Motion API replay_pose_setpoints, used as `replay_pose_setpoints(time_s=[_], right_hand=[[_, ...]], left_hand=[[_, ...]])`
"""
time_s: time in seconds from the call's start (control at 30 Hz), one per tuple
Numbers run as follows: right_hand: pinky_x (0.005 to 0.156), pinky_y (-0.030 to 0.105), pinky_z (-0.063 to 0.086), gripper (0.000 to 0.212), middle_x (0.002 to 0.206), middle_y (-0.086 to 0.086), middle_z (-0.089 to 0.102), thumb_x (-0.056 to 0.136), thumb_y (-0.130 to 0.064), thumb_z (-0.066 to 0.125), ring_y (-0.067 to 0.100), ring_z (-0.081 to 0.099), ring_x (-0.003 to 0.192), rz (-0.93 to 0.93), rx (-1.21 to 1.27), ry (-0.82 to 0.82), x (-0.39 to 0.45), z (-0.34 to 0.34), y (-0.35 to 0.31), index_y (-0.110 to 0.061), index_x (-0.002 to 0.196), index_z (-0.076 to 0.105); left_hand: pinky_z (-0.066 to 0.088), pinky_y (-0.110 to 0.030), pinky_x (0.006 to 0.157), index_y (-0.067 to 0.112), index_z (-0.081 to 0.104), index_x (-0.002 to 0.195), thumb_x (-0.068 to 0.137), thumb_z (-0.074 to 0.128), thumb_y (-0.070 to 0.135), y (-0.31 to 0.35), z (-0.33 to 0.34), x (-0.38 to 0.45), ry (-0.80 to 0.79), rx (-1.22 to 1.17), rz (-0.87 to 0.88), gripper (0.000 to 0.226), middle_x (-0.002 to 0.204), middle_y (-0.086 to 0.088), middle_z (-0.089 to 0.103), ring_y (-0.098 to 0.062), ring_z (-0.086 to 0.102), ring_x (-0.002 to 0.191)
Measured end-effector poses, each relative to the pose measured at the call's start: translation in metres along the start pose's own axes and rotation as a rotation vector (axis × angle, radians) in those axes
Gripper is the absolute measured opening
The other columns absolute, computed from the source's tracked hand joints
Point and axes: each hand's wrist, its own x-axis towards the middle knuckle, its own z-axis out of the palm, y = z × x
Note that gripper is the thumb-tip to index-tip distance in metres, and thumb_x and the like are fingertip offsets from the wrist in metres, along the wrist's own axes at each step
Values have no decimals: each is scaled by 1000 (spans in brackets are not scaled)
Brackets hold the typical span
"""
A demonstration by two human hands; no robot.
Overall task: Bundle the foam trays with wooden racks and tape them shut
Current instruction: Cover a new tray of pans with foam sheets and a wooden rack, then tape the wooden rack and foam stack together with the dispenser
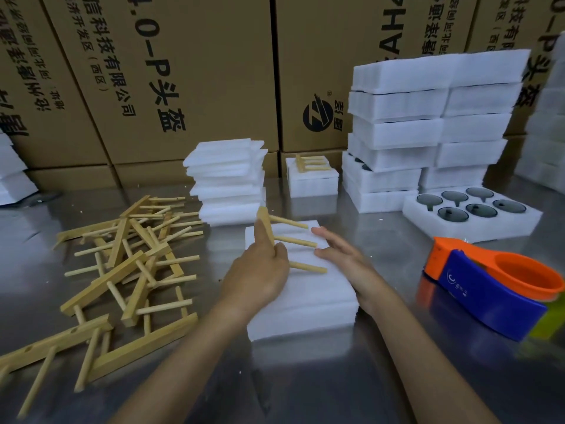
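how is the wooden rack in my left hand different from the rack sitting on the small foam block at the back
The rack in the left hand lies on the near foam tray, gripped by its bar; the back rack rests untouched on the small foam block by the cartons. The held one's three pegs point right, toward the right hand; the back one's pegs are too small to count. Both are pale wood, a bar with pegs.
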Motion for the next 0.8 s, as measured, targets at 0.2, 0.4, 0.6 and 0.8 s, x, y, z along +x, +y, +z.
replay_pose_setpoints(time_s=[0.2,0.4,0.6,0.8], right_hand=[[98,24,50,33,142,-24,50,92,-13,64,2,57,122,-6,-26,32,0,1,1,-31,119,71],[99,28,51,32,139,-22,53,91,-15,66,4,59,120,18,-24,50,5,2,3,-33,116,72],[85,19,48,26,113,-18,66,91,-19,67,-3,61,106,-185,-304,304,-15,-15,-14,-37,111,67],[82,47,42,33,101,21,62,88,-35,59,41,55,98,-395,-1293,1181,-79,-101,-29,-6,104,62]], left_hand=[[36,-32,72,16,-4,156,103,18,45,-2,19,-12,168,448,2,65,129,-2,50,-14,51,93],[40,-33,77,12,11,156,102,18,46,-5,28,-10,199,510,15,64,132,-5,46,-21,52,108],[45,-38,86,18,-1,157,99,15,58,-12,20,-8,155,453,82,72,143,-5,42,-22,51,119],[42,-35,65,22,13,154,98,23,55,7,18,-16,456,535,176,66,131,-10,40,-27,51,113]])
